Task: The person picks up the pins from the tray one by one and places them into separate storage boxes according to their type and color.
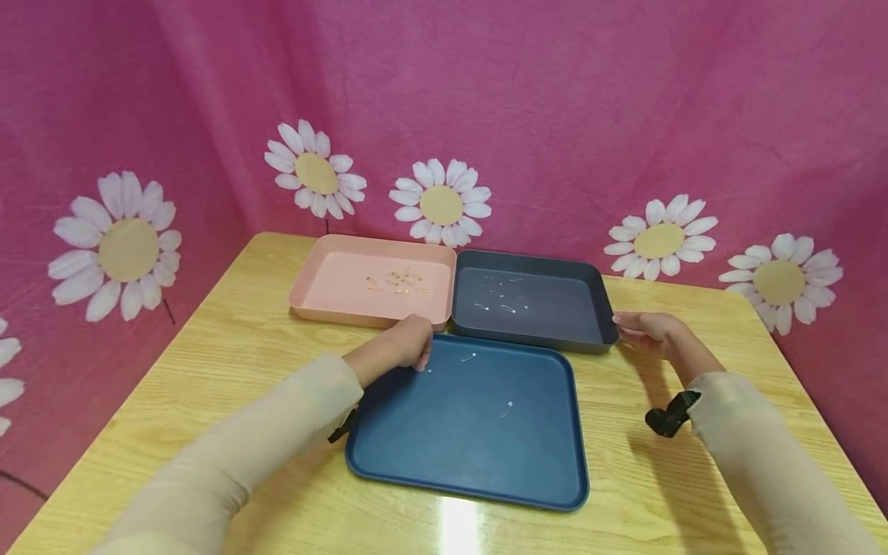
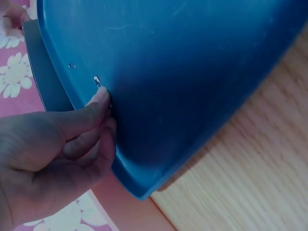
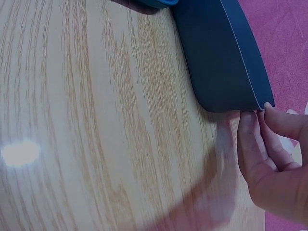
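My left hand [image 1: 409,344] is over the far left part of the blue tray [image 1: 472,447]. In the left wrist view, its thumb and fingers pinch a silver safety pin [image 2: 97,80], whose end sticks out past the fingertips. Another silver safety pin [image 1: 469,357] lies to the right of that hand, and a thin, opened-looking pin [image 1: 508,408] is nearer the tray's middle. At the near right corner of the dark grey tray [image 1: 579,339], my right hand [image 1: 648,331] grips the rim, thumb on top and fingers against the outer wall.
Gold safety pins [image 1: 402,277] lie in the pink tray [image 1: 333,314] at the back left. Several silver safety pins [image 1: 509,310] are scattered in the dark grey tray. A pink flowered cloth [image 1: 541,139] hangs behind the wooden table [image 1: 291,401].
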`<move>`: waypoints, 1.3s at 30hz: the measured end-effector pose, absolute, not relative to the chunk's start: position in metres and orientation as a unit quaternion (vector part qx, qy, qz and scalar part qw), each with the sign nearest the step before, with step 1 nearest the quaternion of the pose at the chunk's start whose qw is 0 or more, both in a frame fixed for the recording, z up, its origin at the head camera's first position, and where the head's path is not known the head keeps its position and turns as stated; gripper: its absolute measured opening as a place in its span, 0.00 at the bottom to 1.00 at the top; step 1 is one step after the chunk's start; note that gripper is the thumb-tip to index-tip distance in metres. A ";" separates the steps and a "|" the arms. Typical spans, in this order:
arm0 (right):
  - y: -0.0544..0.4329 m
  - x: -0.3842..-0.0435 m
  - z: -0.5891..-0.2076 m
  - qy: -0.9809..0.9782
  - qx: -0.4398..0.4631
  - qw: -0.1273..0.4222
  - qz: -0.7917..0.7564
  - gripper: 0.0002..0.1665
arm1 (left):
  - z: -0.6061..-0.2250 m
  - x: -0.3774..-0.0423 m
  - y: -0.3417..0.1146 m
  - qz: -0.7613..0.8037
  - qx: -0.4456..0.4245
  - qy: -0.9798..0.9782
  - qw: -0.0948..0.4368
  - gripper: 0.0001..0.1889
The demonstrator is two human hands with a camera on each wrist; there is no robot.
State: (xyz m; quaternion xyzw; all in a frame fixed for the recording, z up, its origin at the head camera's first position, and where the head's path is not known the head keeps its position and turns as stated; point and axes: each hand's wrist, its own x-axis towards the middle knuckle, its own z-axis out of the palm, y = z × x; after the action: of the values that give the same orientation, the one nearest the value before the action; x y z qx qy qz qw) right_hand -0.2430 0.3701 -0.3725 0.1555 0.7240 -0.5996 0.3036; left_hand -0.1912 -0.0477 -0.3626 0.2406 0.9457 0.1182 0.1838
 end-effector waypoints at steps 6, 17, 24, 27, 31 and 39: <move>0.368 -0.243 -0.373 0.720 0.167 0.299 -0.603 0.40 | -0.365 -0.188 -0.047 0.138 0.210 0.950 0.184 0.11; 0.368 -0.244 -0.373 0.731 0.155 0.307 -0.589 0.43 | -0.361 -0.189 -0.047 0.116 0.207 0.955 0.181 0.18; 0.369 -0.243 -0.373 0.734 0.162 0.306 -0.585 0.43 | -0.364 -0.184 -0.047 0.121 0.191 0.957 0.184 0.19; 0.370 -0.243 -0.373 0.733 0.159 0.304 -0.587 0.41 | -0.365 -0.183 -0.047 0.119 0.189 0.958 0.181 0.19; 0.371 -0.243 -0.374 0.725 0.168 0.301 -0.596 0.37 | -0.366 -0.182 -0.048 0.116 0.201 0.956 0.181 0.20; 0.369 -0.244 -0.375 0.731 0.171 0.301 -0.588 0.42 | -0.357 -0.187 -0.045 0.058 0.233 0.945 0.224 0.23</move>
State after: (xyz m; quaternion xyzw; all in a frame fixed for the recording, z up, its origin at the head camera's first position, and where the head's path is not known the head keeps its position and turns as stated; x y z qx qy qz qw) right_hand -0.2437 0.3690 -0.3747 0.1713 0.7311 -0.5879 0.3010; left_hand -0.1866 -0.0452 -0.3567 0.2333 0.9446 0.0577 0.2236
